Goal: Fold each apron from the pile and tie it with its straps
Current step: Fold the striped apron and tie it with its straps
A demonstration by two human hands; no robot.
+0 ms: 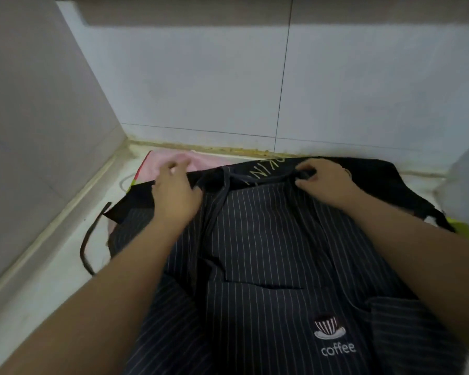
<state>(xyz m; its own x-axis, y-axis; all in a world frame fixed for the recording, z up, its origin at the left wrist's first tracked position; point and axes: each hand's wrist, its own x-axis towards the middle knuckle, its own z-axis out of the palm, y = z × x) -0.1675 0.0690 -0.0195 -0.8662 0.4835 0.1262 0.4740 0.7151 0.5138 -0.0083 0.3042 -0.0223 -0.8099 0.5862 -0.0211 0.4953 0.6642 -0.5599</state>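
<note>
The right hand (322, 182) pinches a strap (307, 174) at the striped apron's (255, 253) far edge. The left hand (173, 190) rests there too, its grip too blurred to tell.

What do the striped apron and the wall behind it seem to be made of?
Striped apron: matte woven cloth, perhaps cotton; it creases softly and carries a stitched logo. Wall: probably ceramic tile; smooth pale faces with thin joint lines.

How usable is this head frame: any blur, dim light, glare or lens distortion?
Head view: dim and bluish, no glare; the left hand is motion-blurred at the fingers, the right hand sharper; the white coffee logo on the dark pinstriped apron reads clearly; the wide-angle lens bends the pale tiled wall's grout lines.
</note>
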